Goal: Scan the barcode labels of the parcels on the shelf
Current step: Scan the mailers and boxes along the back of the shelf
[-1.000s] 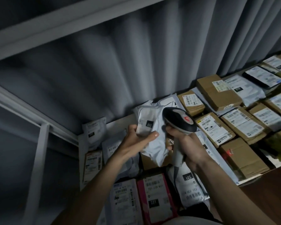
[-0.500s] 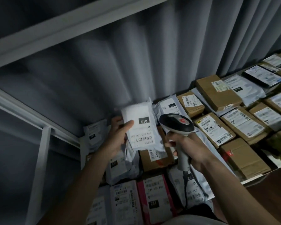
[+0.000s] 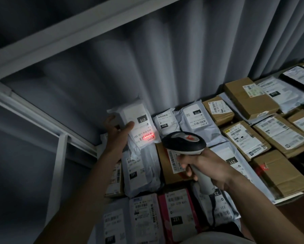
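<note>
Scanner (image 3: 184, 142), gripped in right hand (image 3: 203, 164) at centre frame, is aiming up-left at barcode (image 3: 148, 137) on white parcel (image 3: 138, 125), which left hand (image 3: 118, 133) is pinching.

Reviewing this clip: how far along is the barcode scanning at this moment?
Done: nothing in view shows which parcels are already scanned. In hand: the left hand holds up a white parcel, and the scanner gripped by the right hand throws a red line on its barcode label. Left: probably many; cardboard boxes and grey mailers lie across the shelf.
</note>
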